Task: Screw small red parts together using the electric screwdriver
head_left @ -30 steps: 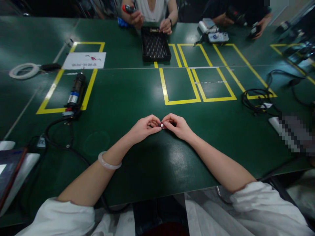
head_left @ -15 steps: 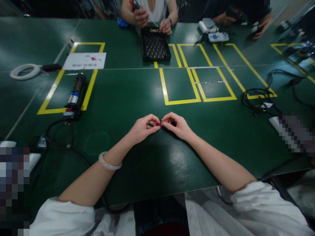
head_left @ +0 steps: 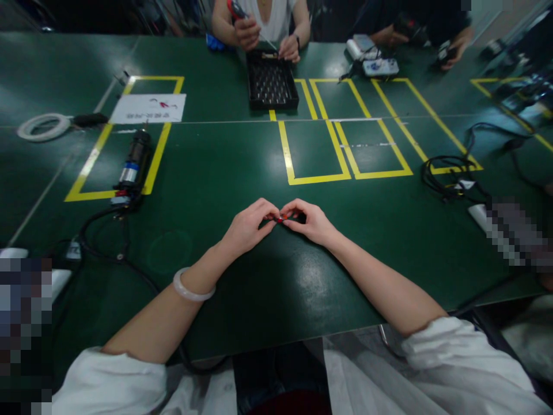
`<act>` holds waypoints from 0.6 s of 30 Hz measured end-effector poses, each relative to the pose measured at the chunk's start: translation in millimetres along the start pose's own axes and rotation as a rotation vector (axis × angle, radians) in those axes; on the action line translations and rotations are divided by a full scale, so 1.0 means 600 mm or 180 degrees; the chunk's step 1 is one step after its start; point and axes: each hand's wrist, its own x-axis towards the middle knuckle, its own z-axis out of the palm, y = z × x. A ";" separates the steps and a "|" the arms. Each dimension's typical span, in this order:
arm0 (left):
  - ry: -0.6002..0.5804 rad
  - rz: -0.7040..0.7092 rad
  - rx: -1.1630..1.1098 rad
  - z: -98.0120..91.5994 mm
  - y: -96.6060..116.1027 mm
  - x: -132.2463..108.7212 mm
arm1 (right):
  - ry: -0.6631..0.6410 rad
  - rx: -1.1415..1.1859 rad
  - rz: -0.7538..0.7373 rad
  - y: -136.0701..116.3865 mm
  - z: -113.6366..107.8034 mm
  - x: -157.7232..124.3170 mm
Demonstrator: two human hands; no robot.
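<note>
Over the green table (head_left: pixel 242 155), just in front of me, both my hands meet fingertip to fingertip. Between them shows a small red piece (head_left: pixel 280 219) with thin dark parts running to either side, perhaps short wires; it is too small to tell its kind. My left hand (head_left: pixel 248 225) pinches its left end with thumb and fingers. From the other side my right hand (head_left: pixel 311 223) pinches the right end. Most of the piece is hidden by my fingers.
A dark corded power tool (head_left: pixel 133 164) lies at left, near white paper (head_left: pixel 151 108) bearing small red and dark bits. A white cable coil (head_left: pixel 43 127) is farther left. Across the table, a person's hand (head_left: pixel 247 33) holds a tool over a black tray (head_left: pixel 273 105). Black cable (head_left: pixel 449 167) lies right.
My fingertips have shifted slightly around the small red piece, and more of it and its dark parts shows. Both hands stay in nearly the same place.
</note>
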 end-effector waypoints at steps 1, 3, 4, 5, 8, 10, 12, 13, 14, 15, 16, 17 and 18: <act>-0.0018 0.0003 0.0034 0.000 0.000 0.000 | 0.0019 -0.0014 -0.0011 0.000 0.000 0.000; -0.0029 -0.0007 0.0078 -0.001 0.000 0.000 | 0.0057 -0.0014 -0.0030 0.000 0.001 0.000; -0.0019 -0.0022 0.0089 -0.003 -0.001 0.000 | 0.0068 -0.0004 -0.0033 0.001 0.001 0.000; -0.0002 -0.0052 0.0105 -0.007 -0.002 0.001 | 0.0077 0.0003 -0.0027 0.001 0.001 0.000; 0.0075 -0.0279 0.0325 -0.032 -0.014 0.002 | 0.0078 -0.0008 -0.0002 0.002 0.000 0.000; 0.0197 -0.0535 0.0663 -0.062 -0.031 0.000 | 0.0073 -0.0013 0.0000 0.003 -0.001 -0.001; 0.0394 -0.0819 0.1136 -0.103 -0.053 -0.009 | 0.0062 0.0003 -0.0002 0.003 -0.001 -0.001; 0.0488 -0.0975 0.1429 -0.126 -0.066 -0.017 | 0.0067 0.0012 0.0001 0.002 -0.001 -0.001; 0.0603 -0.1131 0.1734 -0.150 -0.081 -0.028 | 0.0056 0.0028 -0.0004 0.002 -0.001 0.000; 0.0711 -0.1318 0.2035 -0.175 -0.097 -0.041 | 0.0053 0.0028 0.0013 0.001 -0.001 0.000; 0.0776 -0.1562 0.2312 -0.198 -0.114 -0.056 | 0.0060 0.0022 0.0022 0.000 0.000 0.000; 0.0861 -0.1864 0.2547 -0.221 -0.133 -0.073 | 0.0052 0.0012 0.0029 -0.001 0.000 0.000; 0.0890 -0.2195 0.2714 -0.242 -0.153 -0.091 | 0.0053 0.0007 0.0024 -0.002 0.000 0.000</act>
